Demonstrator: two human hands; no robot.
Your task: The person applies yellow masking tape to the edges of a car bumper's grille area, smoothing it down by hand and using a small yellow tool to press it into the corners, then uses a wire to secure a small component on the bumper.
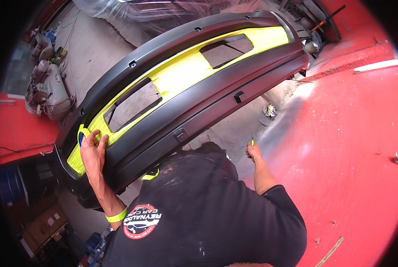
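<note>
A dark car bumper (159, 120) stretches diagonally across the view, with bright yellow masking tape (181, 73) over its middle band around two rectangular openings. At the bumper's left end, my left hand (94, 149) is bent over the yellow covering. Its fingers are against a roll of yellow tape (82, 134) with a blue inside, partly hidden by them. A yellow strip (116, 216) circles my left wrist. My right hand (253, 151) is held away from the bumper on the right, closed around a small slim yellow object (252, 141) whose tip sticks up; its kind is unclear.
A red wall (341, 147) rises on the right. An air compressor (54, 93) stands at the far left, above boxes (45, 224) and a blue drum (10, 184). Clear plastic sheeting (132, 15) covers something behind the bumper. Crumpled material (269, 110) lies on the floor.
</note>
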